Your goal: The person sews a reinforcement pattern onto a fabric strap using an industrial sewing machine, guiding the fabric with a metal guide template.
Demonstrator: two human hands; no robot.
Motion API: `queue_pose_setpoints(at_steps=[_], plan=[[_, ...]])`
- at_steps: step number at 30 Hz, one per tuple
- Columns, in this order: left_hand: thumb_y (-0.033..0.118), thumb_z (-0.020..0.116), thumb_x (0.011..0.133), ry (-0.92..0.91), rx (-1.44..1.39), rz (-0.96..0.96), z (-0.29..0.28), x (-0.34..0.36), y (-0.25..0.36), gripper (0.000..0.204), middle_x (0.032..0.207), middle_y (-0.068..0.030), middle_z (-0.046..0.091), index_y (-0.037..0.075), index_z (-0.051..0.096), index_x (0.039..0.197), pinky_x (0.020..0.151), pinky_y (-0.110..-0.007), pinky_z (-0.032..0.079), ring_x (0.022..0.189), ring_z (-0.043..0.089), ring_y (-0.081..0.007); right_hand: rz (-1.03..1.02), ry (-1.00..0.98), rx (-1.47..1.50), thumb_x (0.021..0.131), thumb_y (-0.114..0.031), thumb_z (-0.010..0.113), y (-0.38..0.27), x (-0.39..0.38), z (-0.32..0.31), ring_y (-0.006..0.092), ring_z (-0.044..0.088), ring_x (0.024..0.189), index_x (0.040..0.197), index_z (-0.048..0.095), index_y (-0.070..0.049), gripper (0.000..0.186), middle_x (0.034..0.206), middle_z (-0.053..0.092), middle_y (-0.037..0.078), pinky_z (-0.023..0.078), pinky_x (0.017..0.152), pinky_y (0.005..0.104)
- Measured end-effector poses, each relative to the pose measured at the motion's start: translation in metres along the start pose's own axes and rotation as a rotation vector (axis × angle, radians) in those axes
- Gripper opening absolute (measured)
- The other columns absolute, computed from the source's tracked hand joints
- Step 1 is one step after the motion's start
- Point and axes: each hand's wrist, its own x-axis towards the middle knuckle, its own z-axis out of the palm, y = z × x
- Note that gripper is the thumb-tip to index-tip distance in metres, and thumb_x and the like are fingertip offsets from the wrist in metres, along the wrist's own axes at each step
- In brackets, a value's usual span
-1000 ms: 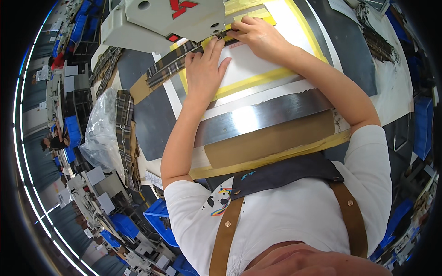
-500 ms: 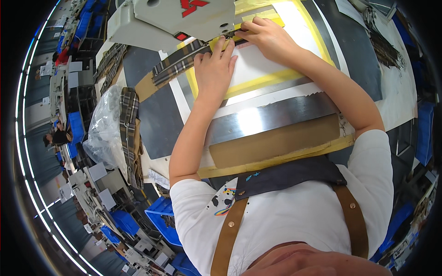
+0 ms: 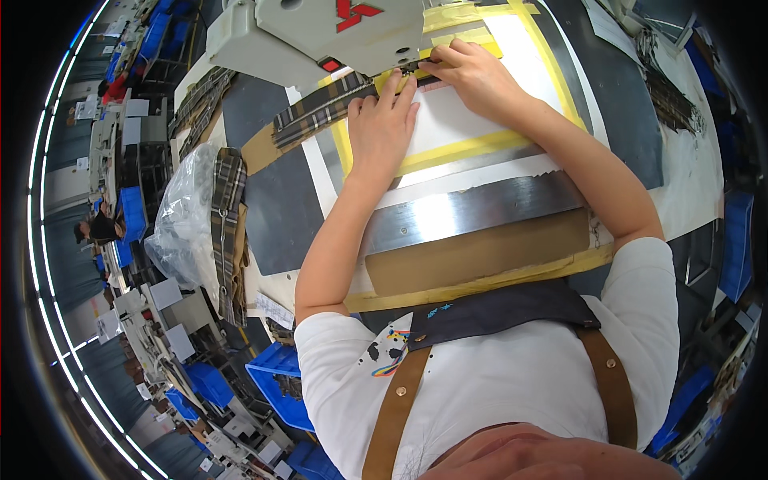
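Note:
Beneath a white sewing machine head (image 3: 320, 40), a plaid strip with a lengthwise seam (image 3: 308, 112) runs over the white, yellow-taped plate (image 3: 448, 124). My left hand (image 3: 382, 134) lies with fingers apart on the near edge of the work, fingertips beside the presser area. My right hand (image 3: 480, 84) is just right of it, fingers bent and closed at the strip beside the presser; what its fingertips hold is partly hidden. A tan backing (image 3: 260, 152) extends from the strip's left end. A steel bar (image 3: 472, 208) crosses the table nearer my body.
More plaid pieces (image 3: 228, 224) and a clear plastic bag (image 3: 180, 216) lie at the left. Dark stacked strips (image 3: 672, 104) sit at the right. Blue bins (image 3: 276, 388) stand below the table's edge. Another person (image 3: 100, 228) is at a distant workstation on the left.
The whole view has shifted right and slightly down. Both hands remain at the presser area, with only slight finger movement; the plaid strip stays under the machine head.

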Motion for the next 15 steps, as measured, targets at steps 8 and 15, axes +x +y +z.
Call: queue_pose_setpoints(at_steps=[8, 15], plan=[[0.028, 0.067, 0.1, 0.049, 0.003, 0.018, 0.0047, -0.0009, 0.0004, 0.037, 0.143, -0.0011, 0.065, 0.018, 0.069, 0.135, 0.095, -0.04, 0.047, 0.085, 0.066, -0.0213, 0.041, -0.045, 0.001, 0.083, 0.0, 0.066, -0.0007, -0.0008, -0.0046, 0.0253, 0.06, 0.099, 0.122, 0.076, -0.003, 0.041, 0.109, 0.066, 0.004, 0.053, 0.091, 0.0355], [0.03, 0.075, 0.093, 0.103, 0.045, 0.05, 0.0062, -0.001, -0.0011, 0.043, 0.141, -0.0003, 0.065, 0.018, 0.069, 0.133, 0.089, -0.038, 0.047, 0.079, 0.063, -0.0209, 0.039, -0.029, 0.022, 0.082, 0.003, 0.065, -0.0003, -0.0007, -0.0026, 0.0259, 0.06, 0.1, 0.117, 0.078, -0.004, 0.038, 0.11, 0.066, 0.004, 0.052, 0.091, 0.0376]])
